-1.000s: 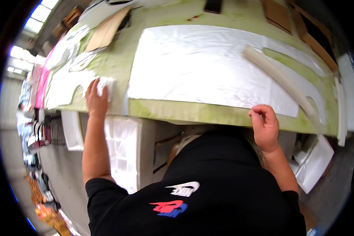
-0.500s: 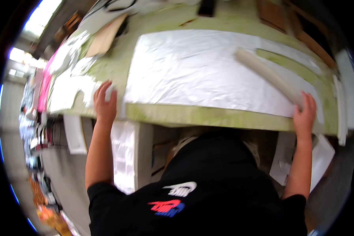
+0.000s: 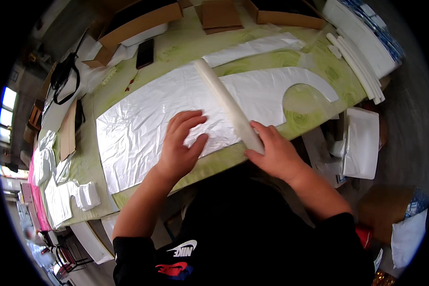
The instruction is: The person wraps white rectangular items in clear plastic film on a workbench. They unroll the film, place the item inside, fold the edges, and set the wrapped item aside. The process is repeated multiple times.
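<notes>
hands (image 3: 178,148) (image 3: 274,152) on plastic sheet (image 3: 143,119), white roll (image 3: 229,105)

left hand (image 3: 178,145) flat on white plastic sheet (image 3: 143,119), fingers spread; right hand (image 3: 274,152) grips near end of white foam strip (image 3: 226,102) lying across sheet on green tabletop (image 3: 176,47); black phone (image 3: 145,53) near far edge

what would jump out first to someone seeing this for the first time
The big crinkled white plastic sheet spread across the green table, with a rounded notch cut in its right end. A long pale foam tube lies slantwise over it; the right hand grips the tube's near end while the left hand presses flat on the sheet. Brown cardboard boxes line the far edge.
</notes>
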The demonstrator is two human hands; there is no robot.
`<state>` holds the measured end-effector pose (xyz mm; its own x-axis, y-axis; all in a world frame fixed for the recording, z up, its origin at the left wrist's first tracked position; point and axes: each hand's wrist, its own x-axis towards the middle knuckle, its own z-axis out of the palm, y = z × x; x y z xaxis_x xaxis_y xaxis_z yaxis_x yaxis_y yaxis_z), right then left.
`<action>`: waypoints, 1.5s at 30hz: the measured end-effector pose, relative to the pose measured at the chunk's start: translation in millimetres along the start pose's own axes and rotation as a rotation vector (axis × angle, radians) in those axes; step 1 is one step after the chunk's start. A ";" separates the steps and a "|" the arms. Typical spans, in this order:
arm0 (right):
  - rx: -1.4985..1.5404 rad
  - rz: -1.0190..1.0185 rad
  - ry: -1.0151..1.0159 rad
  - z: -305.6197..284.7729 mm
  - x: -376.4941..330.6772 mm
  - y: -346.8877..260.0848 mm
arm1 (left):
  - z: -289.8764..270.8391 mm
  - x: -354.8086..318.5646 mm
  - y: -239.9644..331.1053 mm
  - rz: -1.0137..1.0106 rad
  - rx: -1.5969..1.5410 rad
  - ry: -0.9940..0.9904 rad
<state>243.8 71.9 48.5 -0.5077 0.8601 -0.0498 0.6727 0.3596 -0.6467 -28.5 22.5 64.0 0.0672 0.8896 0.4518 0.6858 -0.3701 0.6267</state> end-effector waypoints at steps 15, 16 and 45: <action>0.648 0.156 0.197 12.4 -46.1 60.0 | 137.8 118.6 20.7 -0.144 0.212 -0.643; 0.676 0.170 0.204 13.5 -47.5 65.0 | 140.0 119.3 18.7 -0.154 0.225 -0.647; -0.391 -0.344 0.606 -30.5 130.4 116.2 | 150.3 179.7 5.4 -0.879 -0.718 -0.020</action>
<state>272.1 236.9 -9.9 -0.4153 0.6847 0.5990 0.7287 0.6445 -0.2315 96.2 220.5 53.2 -0.2161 0.9187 -0.3307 -0.0726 0.3227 0.9437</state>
